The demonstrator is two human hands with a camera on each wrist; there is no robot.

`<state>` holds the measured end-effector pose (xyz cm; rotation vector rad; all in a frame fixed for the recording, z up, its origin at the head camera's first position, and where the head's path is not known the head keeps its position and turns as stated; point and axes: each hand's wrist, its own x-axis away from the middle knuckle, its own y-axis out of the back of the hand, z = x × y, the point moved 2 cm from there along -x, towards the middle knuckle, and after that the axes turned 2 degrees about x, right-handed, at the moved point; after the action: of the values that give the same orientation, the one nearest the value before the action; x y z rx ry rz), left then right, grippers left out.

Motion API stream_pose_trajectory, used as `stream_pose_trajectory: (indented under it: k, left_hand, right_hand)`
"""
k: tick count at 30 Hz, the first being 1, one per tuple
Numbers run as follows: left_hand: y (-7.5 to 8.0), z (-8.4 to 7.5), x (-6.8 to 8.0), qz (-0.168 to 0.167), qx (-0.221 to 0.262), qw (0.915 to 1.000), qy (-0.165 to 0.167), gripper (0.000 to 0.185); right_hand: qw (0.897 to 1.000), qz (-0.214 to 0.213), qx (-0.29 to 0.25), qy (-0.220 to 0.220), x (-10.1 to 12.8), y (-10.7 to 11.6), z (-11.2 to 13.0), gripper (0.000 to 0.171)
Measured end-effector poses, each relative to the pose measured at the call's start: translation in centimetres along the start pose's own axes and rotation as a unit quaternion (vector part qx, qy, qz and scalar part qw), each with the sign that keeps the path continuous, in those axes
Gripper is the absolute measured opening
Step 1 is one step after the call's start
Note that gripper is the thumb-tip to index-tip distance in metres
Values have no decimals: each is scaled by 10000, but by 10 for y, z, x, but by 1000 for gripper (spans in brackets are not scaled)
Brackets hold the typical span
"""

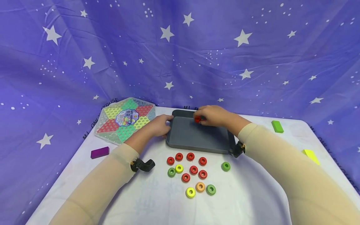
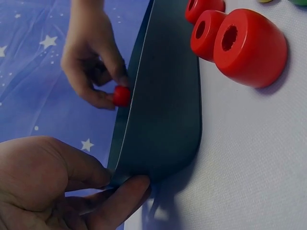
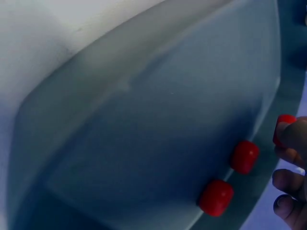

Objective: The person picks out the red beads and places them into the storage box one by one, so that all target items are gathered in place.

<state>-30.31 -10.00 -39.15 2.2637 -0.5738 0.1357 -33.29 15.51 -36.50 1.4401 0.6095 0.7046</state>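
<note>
A dark grey tray (image 1: 197,137) lies at the middle of the white table. My left hand (image 1: 165,126) grips its left rim, thumb and fingers pinching the near corner (image 2: 117,182). My right hand (image 1: 201,119) pinches a small red ring (image 1: 197,119) over the tray's far side. In the left wrist view the same red ring (image 2: 121,96) sits at the tray's rim (image 2: 163,110). Two more red rings (image 3: 244,155) (image 3: 216,196) lie inside the tray against its wall, close to the held ring (image 3: 284,125).
Several loose red, green, yellow and orange rings (image 1: 193,170) lie in front of the tray. A hexagonal checkers board (image 1: 125,120) sits far left, a purple block (image 1: 99,152) near left, a green block (image 1: 277,126) and a yellow block (image 1: 310,155) right. Star-printed cloth hangs behind.
</note>
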Motion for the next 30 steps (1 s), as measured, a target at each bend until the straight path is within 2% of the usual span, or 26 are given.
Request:
stream_pose_trajectory:
  k: [5,8,18,24,30]
  left_hand:
    - [-1,1,0,42,-148,9999,31,68]
    - [-1,1,0,65,-74,9999,26,68]
    - [-1,0,-1,62,-44,10000,-33,68]
    - [-1,1,0,34,0,10000,-52,67]
    - [0,2,-1,43,0,10000,-60,66]
  right_hand:
    - [9995,252,158,-129,-10,-12,-3,29]
    - [9990,271,253,-242,-13,-16,-4,28]
    - [9988,236,281,-310,-12,-12,-2,29]
    - [9990,-215,71,-392,3,17,14,35]
    - [9968,-729,-318,-35,37,32,52,26]
